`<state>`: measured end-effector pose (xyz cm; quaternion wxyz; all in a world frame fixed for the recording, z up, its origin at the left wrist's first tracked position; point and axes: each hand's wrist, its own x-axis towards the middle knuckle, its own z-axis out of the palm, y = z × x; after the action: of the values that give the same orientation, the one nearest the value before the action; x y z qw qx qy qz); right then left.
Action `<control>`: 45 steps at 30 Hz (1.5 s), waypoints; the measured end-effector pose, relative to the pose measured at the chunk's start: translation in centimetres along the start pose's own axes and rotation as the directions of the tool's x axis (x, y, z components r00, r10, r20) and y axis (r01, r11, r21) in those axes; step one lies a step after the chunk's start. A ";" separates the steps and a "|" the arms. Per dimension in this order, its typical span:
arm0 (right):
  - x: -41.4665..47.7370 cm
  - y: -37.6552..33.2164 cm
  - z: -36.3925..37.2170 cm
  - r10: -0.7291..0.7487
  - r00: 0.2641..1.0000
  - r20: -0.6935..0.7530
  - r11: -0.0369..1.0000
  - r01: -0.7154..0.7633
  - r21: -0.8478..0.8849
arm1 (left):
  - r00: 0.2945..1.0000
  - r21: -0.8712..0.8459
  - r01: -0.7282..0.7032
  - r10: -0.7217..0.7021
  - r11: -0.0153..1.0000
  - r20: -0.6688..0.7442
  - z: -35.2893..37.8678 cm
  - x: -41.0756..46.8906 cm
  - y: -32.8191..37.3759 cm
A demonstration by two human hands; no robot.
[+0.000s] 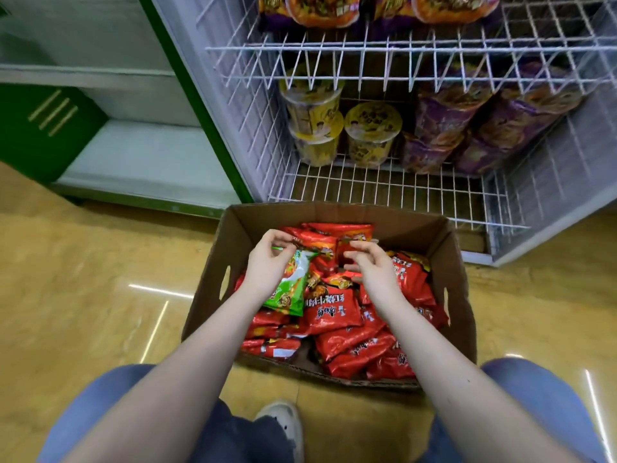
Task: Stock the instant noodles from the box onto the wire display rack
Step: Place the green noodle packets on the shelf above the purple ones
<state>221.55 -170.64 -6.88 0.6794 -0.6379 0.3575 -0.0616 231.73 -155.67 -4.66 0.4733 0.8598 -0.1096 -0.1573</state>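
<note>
On the floor (83, 279) in front of the rack (384, 192) sits an open box (447, 262), heaped with red packs (337, 312) and 1 green pack (290, 289). Both hands hover over the far end of the heap. The left hand (268, 262) is above the green pack, its thumb and forefinger pinched together on the corner of the top red pack (317, 243). The right hand (372, 269) curls its fingers at the edge of the next pack (357, 233); I cannot tell whether it grips it or only touches it.

The rack's lower shelf holds 3 yellow cups (372, 128) at the left and purple bags (444, 121) at the right, all toward the back. More bags (320, 8) stand on the shelf above. A green cabinet (43, 128) stands to the left of the rack. Jeans-clad knees and a white shoe (283, 422) show at the bottom edge.
</note>
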 end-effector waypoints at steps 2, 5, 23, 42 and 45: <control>0.3 0.6 0.5 0.012 1.000 -0.003 1.000 -0.012 -0.001 | 0.999 0.033 0.044 -0.044 0.999 0.002 -0.1 0.0 -1.7; 0.3 1.5 1.2 0.039 0.999 0.010 0.999 -0.039 -0.012 | 0.986 0.138 0.164 -0.165 0.977 -0.004 -0.4 0.0 -5.2; -0.8 2.4 3.8 0.083 0.997 0.002 0.984 -0.082 -0.161 | 0.666 0.274 0.737 -0.732 0.618 -0.142 2.4 3.1 -11.2; -1.9 1.7 1.6 0.081 0.996 0.035 0.985 -0.074 -0.153 | 0.886 0.259 0.461 -0.454 0.849 -0.090 1.2 0.8 -7.7; -1.8 0.9 1.1 0.047 0.998 0.047 0.985 -0.038 -0.170 | 0.972 0.405 0.224 -0.231 0.886 -0.033 -0.2 0.1 -4.1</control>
<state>220.50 -168.56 -7.01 0.6328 -0.6869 0.3576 -0.0003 232.08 -153.36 -8.07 0.2619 0.9448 -0.0422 -0.1924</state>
